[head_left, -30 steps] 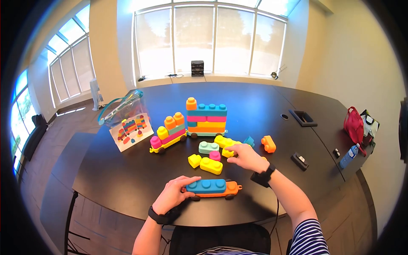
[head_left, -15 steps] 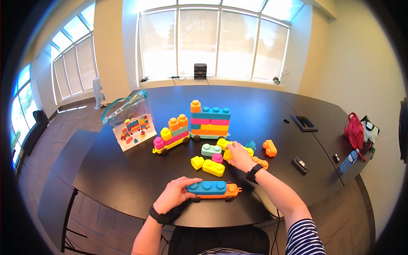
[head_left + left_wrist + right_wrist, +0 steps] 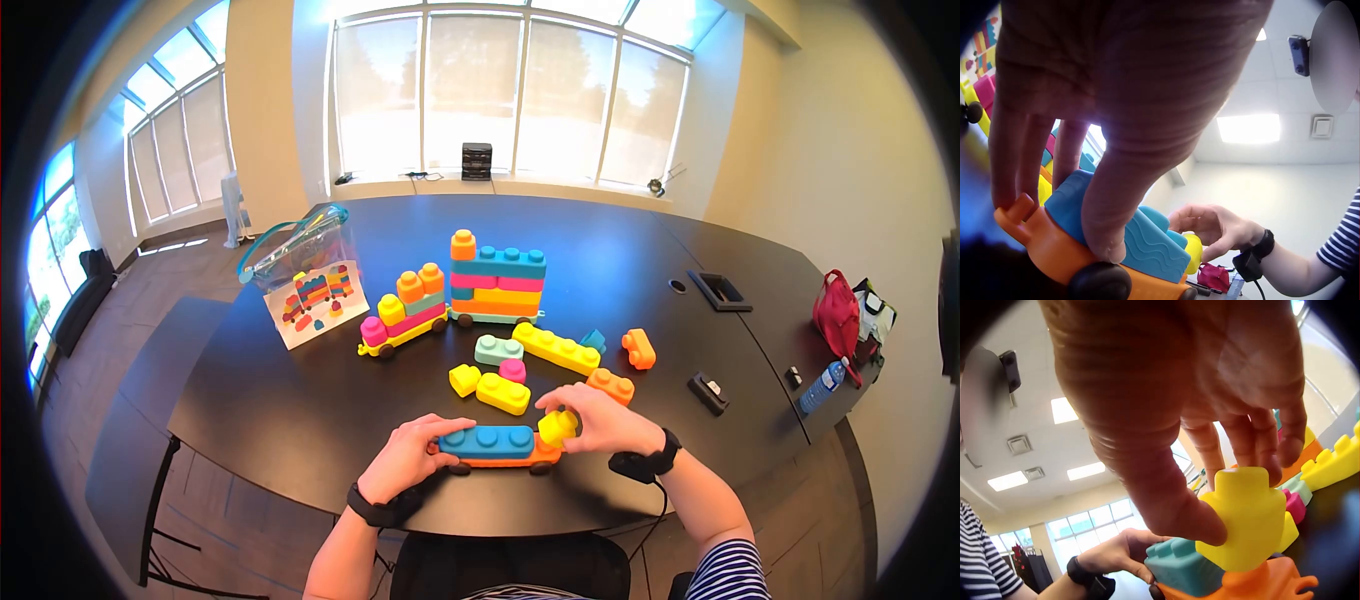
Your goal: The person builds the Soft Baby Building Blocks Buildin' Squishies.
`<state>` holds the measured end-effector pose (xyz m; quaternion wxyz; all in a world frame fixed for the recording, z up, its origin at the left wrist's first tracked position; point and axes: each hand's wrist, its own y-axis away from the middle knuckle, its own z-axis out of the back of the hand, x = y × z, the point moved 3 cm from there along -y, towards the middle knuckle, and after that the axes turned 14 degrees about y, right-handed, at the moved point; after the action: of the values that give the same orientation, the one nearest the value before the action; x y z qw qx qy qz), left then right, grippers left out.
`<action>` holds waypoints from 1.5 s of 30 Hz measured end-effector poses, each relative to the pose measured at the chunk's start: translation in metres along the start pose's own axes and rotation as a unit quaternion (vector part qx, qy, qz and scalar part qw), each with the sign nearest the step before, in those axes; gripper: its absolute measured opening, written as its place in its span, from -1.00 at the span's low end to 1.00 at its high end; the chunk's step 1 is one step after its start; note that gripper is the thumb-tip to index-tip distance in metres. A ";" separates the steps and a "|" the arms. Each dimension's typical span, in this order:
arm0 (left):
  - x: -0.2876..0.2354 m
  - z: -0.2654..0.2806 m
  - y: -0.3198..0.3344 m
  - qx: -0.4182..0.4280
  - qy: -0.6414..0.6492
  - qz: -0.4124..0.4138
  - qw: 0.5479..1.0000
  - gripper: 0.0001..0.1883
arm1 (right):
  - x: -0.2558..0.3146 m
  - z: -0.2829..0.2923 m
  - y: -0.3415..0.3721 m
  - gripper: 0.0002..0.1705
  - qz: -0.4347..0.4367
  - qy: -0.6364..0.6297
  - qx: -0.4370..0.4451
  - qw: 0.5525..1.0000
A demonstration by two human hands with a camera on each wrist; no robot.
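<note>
My left hand (image 3: pixel 408 458) grips the left end of an orange wheeled toy wagon base (image 3: pixel 1054 247) and the long blue block (image 3: pixel 487 441) on top of it. Thumb on the near side, fingers behind. A small yellow one-stud block (image 3: pixel 1244 519) is pinched between the thumb and fingers of my right hand (image 3: pixel 598 420). It sits right over the wagon's right end, beside the blue block, slightly tilted in the head view. In the right wrist view the orange hitch hook (image 3: pixel 1305 584) shows just beyond it.
Loose blocks lie behind the wagon: a long yellow one (image 3: pixel 556 349), a mint one (image 3: pixel 498 349), a pink one (image 3: pixel 512 371) and orange ones (image 3: pixel 610 386). Two built wagons (image 3: pixel 497 290) stand farther back. A clear bag (image 3: pixel 310 250) with a picture card is at left, a water bottle (image 3: pixel 823 386) at right.
My right hand reached into the loose blocks, took the small yellow block, and brought it toward me to the wagon's right end. The left hand has kept its hold on the wagon.
</note>
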<state>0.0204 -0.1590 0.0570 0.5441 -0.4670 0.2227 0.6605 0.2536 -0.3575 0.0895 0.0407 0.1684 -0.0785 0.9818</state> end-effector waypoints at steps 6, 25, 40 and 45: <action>-0.001 0.000 0.001 -0.002 -0.003 0.005 1.000 -0.32 | 0.010 -0.019 0.005 -0.26 -0.011 0.003 0.013 1.000; 0.000 -0.002 0.000 -0.011 0.007 0.000 1.000 -0.32 | 0.007 -0.033 0.013 -0.38 -0.049 -0.038 -0.048 0.997; -0.005 -0.007 -0.001 -0.010 0.004 0.000 1.000 -0.34 | 0.000 -0.040 0.022 -0.39 -0.057 -0.092 -0.069 0.992; -0.005 -0.008 -0.001 -0.006 0.007 -0.003 1.000 -0.35 | 0.003 -0.031 0.020 -0.37 -0.071 -0.054 -0.011 0.996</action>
<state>0.0243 -0.1672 0.0582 0.5420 -0.4753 0.2209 0.6570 0.2388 -0.3722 0.0586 0.1075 0.2262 -0.0793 0.9649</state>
